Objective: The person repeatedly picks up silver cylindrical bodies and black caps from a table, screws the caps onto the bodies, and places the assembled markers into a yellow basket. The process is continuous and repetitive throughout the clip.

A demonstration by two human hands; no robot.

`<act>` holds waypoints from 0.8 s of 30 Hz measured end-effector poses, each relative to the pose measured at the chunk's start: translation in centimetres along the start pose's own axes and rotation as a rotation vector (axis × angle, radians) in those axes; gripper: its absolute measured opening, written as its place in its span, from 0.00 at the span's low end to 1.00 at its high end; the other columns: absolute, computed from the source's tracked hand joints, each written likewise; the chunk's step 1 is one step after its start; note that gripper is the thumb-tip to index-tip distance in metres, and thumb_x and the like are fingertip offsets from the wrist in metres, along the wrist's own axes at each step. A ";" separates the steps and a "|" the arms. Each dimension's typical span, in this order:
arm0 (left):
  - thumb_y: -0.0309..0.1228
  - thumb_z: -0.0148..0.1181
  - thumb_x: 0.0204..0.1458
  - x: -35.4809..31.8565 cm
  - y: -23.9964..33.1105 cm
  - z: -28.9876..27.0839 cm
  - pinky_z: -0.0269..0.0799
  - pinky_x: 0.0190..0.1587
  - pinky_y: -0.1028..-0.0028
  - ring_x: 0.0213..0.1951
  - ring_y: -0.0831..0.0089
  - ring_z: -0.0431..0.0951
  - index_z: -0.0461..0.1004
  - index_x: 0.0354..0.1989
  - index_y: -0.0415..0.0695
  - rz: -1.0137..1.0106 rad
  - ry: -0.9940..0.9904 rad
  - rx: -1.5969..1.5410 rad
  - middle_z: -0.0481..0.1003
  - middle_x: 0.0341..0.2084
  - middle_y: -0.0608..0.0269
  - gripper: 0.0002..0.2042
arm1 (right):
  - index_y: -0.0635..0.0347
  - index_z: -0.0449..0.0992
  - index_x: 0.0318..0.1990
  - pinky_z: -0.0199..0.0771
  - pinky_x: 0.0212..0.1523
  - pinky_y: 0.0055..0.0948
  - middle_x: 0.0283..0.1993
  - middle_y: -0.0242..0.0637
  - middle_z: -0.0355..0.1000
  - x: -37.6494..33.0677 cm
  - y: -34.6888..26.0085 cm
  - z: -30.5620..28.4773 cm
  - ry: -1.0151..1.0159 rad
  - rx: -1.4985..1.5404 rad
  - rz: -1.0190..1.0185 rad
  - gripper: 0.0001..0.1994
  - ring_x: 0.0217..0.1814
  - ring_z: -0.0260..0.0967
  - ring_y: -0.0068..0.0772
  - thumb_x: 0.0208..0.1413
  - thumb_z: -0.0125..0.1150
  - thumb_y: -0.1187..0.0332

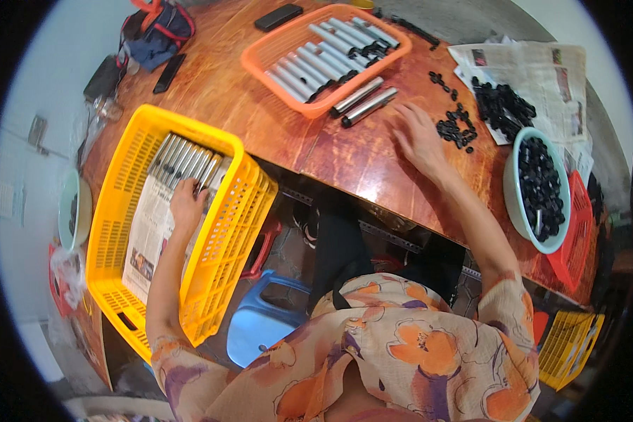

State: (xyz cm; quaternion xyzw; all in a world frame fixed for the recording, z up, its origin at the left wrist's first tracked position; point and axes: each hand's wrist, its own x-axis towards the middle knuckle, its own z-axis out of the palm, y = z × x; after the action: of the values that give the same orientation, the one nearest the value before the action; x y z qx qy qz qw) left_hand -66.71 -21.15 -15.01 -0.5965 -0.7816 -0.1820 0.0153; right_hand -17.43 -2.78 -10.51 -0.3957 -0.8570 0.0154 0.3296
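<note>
My left hand (187,204) reaches down into a yellow plastic crate (100,232), its fingers closed at the right end of a row of metal tubes (179,160) lying on newspaper (144,243). Over the wooden table, my right hand (418,137) is open and holds nothing, fingers stretched toward two loose metal tubes with black ends. The nearer tube (370,107) lies closest to its fingertips, the other tube (357,97) just beyond. Behind them stands an orange basket (257,56) of silvery tubes, several with black ends.
Small black caps (457,129) lie scattered right of my right hand. Black parts (503,105) are heaped on newspaper at the far right, beside a pale blue basin (511,186) of black pieces. A blue stool (250,330) stands below, beside the crate.
</note>
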 end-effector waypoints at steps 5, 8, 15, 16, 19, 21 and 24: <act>0.30 0.62 0.48 1.1 2.4 -4.5 0.68 0.34 0.70 0.29 0.66 0.71 0.71 0.40 0.38 -0.020 0.155 -0.222 0.70 0.30 0.58 0.13 | 0.55 0.66 0.52 0.61 0.51 0.39 0.52 0.40 0.64 3.8 1.5 1.8 -0.166 -0.173 -0.171 0.22 0.55 0.59 0.42 0.47 0.59 0.70; 0.27 0.60 0.49 0.5 8.6 -8.8 0.68 0.35 0.76 0.31 0.75 0.72 0.72 0.41 0.38 -0.026 0.194 -0.497 0.74 0.30 0.61 0.11 | 0.55 0.68 0.45 0.61 0.46 0.38 0.43 0.36 0.64 4.4 1.3 1.5 -0.169 -0.215 -0.191 0.16 0.48 0.60 0.41 0.46 0.60 0.69; 0.30 0.58 0.52 -5.1 24.8 -8.2 0.69 0.43 0.76 0.39 0.77 0.72 0.70 0.47 0.40 0.102 -0.243 -1.046 0.73 0.36 0.63 0.14 | 0.61 0.69 0.38 0.60 0.41 0.45 0.37 0.44 0.68 0.5 -0.9 0.0 -0.257 -0.069 0.029 0.11 0.41 0.64 0.49 0.55 0.56 0.62; 0.30 0.57 0.53 -6.2 26.3 -7.1 0.70 0.44 0.75 0.42 0.75 0.72 0.66 0.52 0.39 0.069 -0.308 -1.088 0.71 0.43 0.60 0.18 | 0.62 0.68 0.40 0.62 0.40 0.44 0.36 0.45 0.67 0.4 -3.7 -1.0 -0.258 0.082 0.108 0.11 0.40 0.64 0.50 0.55 0.55 0.64; 0.41 0.45 0.62 -8.6 30.6 -2.8 0.59 0.56 0.71 0.55 0.75 0.62 0.51 0.61 0.40 -0.103 -0.388 -1.550 0.61 0.53 0.60 0.24 | 0.65 0.67 0.48 0.67 0.38 0.39 0.37 0.47 0.66 -0.3 -12.1 -2.5 -0.130 0.413 0.115 0.14 0.41 0.65 0.49 0.54 0.55 0.72; 0.41 0.41 0.63 -8.3 32.4 -2.5 0.57 0.57 0.72 0.54 0.76 0.61 0.57 0.56 0.42 -0.264 -0.277 -1.679 0.62 0.50 0.63 0.19 | 0.65 0.65 0.53 0.66 0.43 0.39 0.42 0.50 0.67 -1.3 -16.1 -2.7 -0.158 0.401 -0.017 0.20 0.44 0.65 0.50 0.52 0.55 0.74; 0.40 0.39 0.64 -6.5 31.6 -4.8 0.64 0.47 0.74 0.41 0.77 0.67 0.63 0.45 0.44 -0.463 0.037 -1.914 0.67 0.37 0.66 0.13 | 0.62 0.63 0.57 0.56 0.58 0.44 0.56 0.52 0.60 -0.3 -19.1 -4.6 -0.105 0.354 -0.178 0.27 0.57 0.57 0.53 0.47 0.60 0.72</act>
State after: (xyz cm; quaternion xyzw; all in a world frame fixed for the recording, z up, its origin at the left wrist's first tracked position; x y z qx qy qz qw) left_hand -36.14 -21.57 -3.63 -0.1862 -0.4015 -0.7458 -0.4979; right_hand -27.40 -17.11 -1.61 -0.2528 -0.8885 0.1573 0.3491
